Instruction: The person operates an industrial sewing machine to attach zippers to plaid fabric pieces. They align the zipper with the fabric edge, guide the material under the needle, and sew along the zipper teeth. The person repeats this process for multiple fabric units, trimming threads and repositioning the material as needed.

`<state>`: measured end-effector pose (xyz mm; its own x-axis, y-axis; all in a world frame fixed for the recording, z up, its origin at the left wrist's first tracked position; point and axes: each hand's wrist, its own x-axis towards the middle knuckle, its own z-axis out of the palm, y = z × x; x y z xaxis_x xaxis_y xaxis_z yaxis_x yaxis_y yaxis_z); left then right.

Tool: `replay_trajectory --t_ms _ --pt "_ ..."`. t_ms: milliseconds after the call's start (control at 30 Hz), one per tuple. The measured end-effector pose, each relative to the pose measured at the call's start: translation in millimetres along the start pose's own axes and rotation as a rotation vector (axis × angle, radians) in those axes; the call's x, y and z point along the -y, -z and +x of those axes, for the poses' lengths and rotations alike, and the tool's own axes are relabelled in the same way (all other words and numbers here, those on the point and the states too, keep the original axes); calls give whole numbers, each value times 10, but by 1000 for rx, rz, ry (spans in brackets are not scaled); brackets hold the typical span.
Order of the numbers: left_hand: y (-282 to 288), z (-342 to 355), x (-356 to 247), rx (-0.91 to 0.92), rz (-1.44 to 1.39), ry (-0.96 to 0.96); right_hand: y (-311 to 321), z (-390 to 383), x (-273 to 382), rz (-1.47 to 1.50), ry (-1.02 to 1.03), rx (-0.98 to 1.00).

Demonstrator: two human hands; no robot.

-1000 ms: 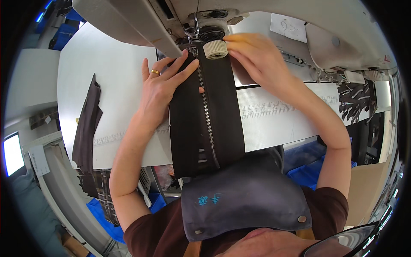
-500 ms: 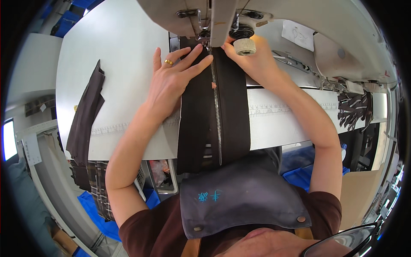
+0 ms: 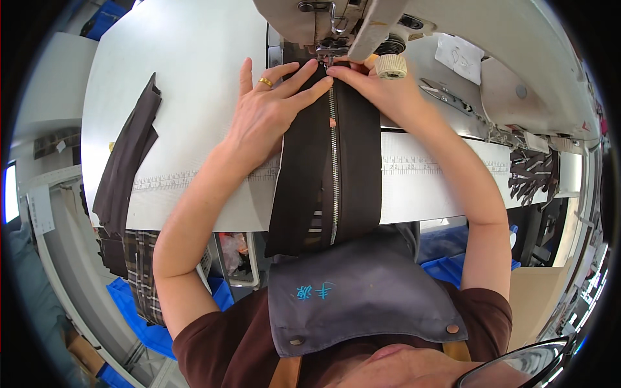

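While the left hand [image 3: 270,113] splays on zippered cloth [image 3: 359,161] (right hand [image 3: 400,96]: grip unclear), white tabletop [image 3: 200,77] overlooks blue bins [image 3: 132,317].

Across the middle, a white counter [image 3: 200,84], its left edge curving in the fisheye view, with a ruler scale [image 3: 165,181] along the near side. Below at left, blue bins [image 3: 139,317] and, near the lower rim, a brown cardboard box [image 3: 87,352]; below at right, more blue plastic [image 3: 443,268] beside a tan panel [image 3: 537,301]. Beyond the counter's left edge, a pale grey flat surface [image 3: 55,84]; at the far left, a bright upright pane [image 3: 11,194], window or screen impossible to tell. Along the right rim, slanting streaks of white light [image 3: 585,320].
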<state>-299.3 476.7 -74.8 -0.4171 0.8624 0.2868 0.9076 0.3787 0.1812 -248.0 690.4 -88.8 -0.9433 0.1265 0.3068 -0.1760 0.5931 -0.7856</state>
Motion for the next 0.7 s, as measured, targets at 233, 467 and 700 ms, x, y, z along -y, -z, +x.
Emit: replay_trajectory --t_ms 233,467,700 --pt "-29 -72 6 -8 30 -39 -46 -5 -59 -74 176 -36" --pt "-3 -93 -42 24 41 -11 -52 -26 -41 -196 151 -31" --pt "-16 -101 -42 24 23 -1 -65 -12 -66 -249 261 -84"
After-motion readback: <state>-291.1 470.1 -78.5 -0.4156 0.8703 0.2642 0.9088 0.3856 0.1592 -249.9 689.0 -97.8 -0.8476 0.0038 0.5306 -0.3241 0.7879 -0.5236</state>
